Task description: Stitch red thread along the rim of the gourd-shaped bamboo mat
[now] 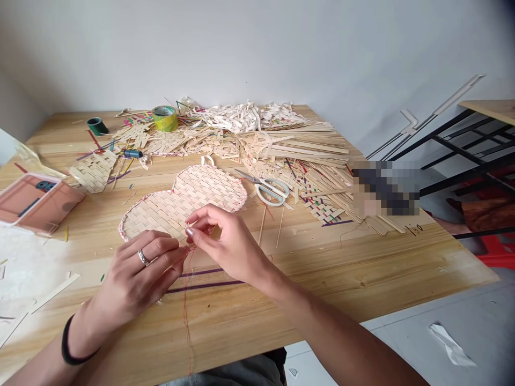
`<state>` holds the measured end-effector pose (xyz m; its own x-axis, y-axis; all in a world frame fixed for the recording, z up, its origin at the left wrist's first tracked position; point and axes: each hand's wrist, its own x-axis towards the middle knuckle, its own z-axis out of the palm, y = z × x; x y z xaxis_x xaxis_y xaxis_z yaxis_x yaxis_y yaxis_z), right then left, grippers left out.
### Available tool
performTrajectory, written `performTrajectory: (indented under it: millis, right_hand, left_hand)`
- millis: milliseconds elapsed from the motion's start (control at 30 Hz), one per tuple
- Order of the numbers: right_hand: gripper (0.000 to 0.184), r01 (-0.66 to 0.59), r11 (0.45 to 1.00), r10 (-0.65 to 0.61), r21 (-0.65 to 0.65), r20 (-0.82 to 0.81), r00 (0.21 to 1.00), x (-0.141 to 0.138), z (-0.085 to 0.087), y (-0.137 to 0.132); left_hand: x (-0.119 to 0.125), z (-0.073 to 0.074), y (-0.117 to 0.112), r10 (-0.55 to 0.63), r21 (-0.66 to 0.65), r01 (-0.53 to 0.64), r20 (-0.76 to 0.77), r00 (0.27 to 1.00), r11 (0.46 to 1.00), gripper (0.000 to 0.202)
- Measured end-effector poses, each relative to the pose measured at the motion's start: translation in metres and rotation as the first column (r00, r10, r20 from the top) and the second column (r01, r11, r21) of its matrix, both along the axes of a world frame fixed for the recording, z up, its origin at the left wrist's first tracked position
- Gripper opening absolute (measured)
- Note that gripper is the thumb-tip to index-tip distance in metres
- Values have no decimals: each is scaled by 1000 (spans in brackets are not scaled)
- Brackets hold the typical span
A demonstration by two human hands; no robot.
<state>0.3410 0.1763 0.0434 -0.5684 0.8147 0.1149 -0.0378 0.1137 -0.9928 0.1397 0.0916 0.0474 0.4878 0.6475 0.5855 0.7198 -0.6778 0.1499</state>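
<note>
A heart-shaped woven straw mat [205, 185] lies on the table, its rim wound with pink-and-white trim and a small white loop at its top. Over its near tip my two hands meet. My left hand [139, 271], with a ring and a black wrist band, pinches the mat's near edge. Thumb and forefinger of my right hand [225, 238] are pressed together just above that edge; what they pinch is too small and hidden to tell. Red thread [185, 305] hangs from between the hands toward my lap. White-handled scissors [271, 191] lie right of the mat.
Straw strips [298, 147] and white ribbon [257, 115] are heaped at the back. Yellow tape [164, 119], a green spool [97, 126] and a pink box [48, 206] stand leftward. Purple strips [209, 286] lie near the hands. A blurred patch [386, 187] covers the right table edge.
</note>
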Motion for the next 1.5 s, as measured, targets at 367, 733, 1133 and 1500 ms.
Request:
performTrajectory:
  millis: [367,733,1133,1500]
  right_hand:
    - [10,3,999,-3,-46,2,1000,0,-1,-1]
    - [18,-54,958,44,281,40,998,2,6,1]
    - [11,150,823,-152,548,-41,988,5,13,-2]
    - [13,69,832,-154,550,110,982,-9,-4,-17]
  left_hand:
    - [6,3,2,-6,24,6,-5,1000,1000,15]
    - [-2,-3,-1,74,29,-74,10,997,997,17]
    - [2,4,1,324,158,-334,88,942,929,16]
    - [1,-2,2,338,170,-350,94,936,921,15]
